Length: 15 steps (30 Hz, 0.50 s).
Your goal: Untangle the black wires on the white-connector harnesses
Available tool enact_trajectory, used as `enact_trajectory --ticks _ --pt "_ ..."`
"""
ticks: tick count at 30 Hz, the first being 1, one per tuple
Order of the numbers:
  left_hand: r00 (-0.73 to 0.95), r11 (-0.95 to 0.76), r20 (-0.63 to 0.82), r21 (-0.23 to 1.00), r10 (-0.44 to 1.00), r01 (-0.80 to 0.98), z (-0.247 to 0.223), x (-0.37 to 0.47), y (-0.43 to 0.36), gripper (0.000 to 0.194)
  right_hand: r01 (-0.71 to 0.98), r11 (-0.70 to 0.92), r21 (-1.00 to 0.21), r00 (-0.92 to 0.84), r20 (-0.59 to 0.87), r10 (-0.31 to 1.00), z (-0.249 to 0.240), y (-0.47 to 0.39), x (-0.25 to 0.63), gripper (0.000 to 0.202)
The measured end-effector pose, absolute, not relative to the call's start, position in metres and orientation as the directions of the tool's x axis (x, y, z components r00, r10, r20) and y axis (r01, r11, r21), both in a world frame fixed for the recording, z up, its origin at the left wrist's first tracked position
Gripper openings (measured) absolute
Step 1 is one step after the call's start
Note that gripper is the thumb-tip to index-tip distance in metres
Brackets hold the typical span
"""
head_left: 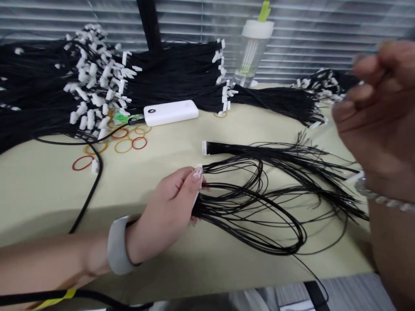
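Observation:
My left hand point(168, 203), with a grey band on the wrist, is closed around a white connector point(198, 190) near the middle of the table. Thin black wires point(253, 216) run from that connector to the right and loop over the table. Just behind it lies a second white connector point(204, 147) with its own bundle of black wires point(275, 155), which fan out to loose ends at the right. My right hand point(382, 95) is raised at the right edge, blurred, its fingers curled together. Whatever its fingertips may pinch cannot be made out.
Stacks of black cables point(175, 69) with white connectors line the back. A white power bank point(171, 112) with a black cord point(94, 181) lies before them. Rubber bands point(123, 144) are scattered at left. A clear bottle point(254, 52) stands by the blinds. The table's front edge point(246, 287) is near.

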<state>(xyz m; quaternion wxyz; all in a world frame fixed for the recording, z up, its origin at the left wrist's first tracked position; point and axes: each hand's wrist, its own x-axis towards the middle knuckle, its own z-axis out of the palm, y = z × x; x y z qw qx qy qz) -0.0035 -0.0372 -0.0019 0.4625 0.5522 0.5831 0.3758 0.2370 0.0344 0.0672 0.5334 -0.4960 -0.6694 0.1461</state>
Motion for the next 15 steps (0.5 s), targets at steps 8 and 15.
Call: enact_trajectory --ticks 8,15 --pt "0.058 0.118 -0.138 0.955 0.989 0.273 -0.003 -0.003 -0.038 0.035 0.639 0.53 -0.557 -0.364 0.388 0.847 0.055 0.0 0.191 0.011" --pt "0.092 0.052 -0.082 0.955 0.992 0.293 -0.004 -0.006 -0.038 0.032 0.638 0.712 -0.295 -0.613 0.365 0.701 0.035 -0.006 0.177 0.012"
